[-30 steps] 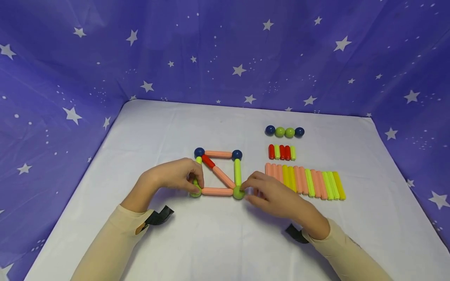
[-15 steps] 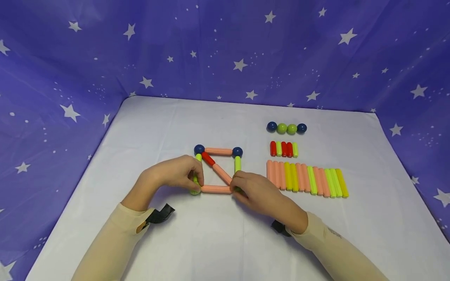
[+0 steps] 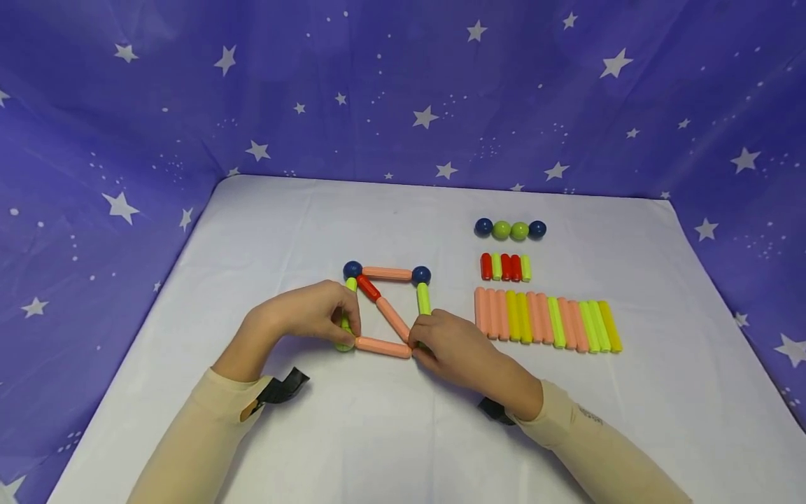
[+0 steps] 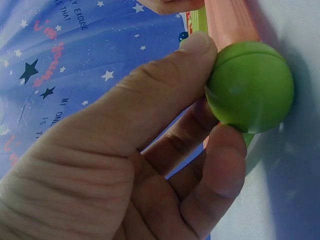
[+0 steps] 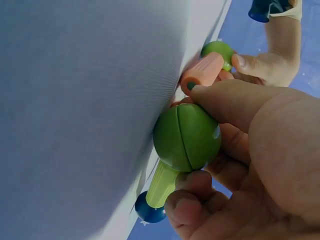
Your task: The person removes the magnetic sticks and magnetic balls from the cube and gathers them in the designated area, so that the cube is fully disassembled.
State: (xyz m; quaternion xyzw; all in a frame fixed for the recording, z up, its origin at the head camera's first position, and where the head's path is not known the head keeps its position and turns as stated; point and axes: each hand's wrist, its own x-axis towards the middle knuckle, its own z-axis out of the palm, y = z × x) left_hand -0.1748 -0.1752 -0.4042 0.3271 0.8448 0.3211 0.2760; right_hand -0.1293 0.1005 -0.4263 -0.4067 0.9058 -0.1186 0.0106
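Frame (image 3: 424,297): on the table (image 3: 403,434), rods and balls, a diagonal across it
Left hand (image 3: 317,311): thumb and finger clamped on the left green ball (image 4: 255,87), near left corner
Right hand (image 3: 456,350): thumb and fingers clamped on the right green ball (image 5: 187,137), near right corner
Near rod (image 3: 383,347): pink, left end against the left green ball — right end face bare, apart from the right green ball
Handling: judged light, stiff, hardly fragile; smooth balls may slip or roll, ridged rods less so
Hold: balls best pinched across opposite sides, rods mid-length — joints probably part under a sideways tug
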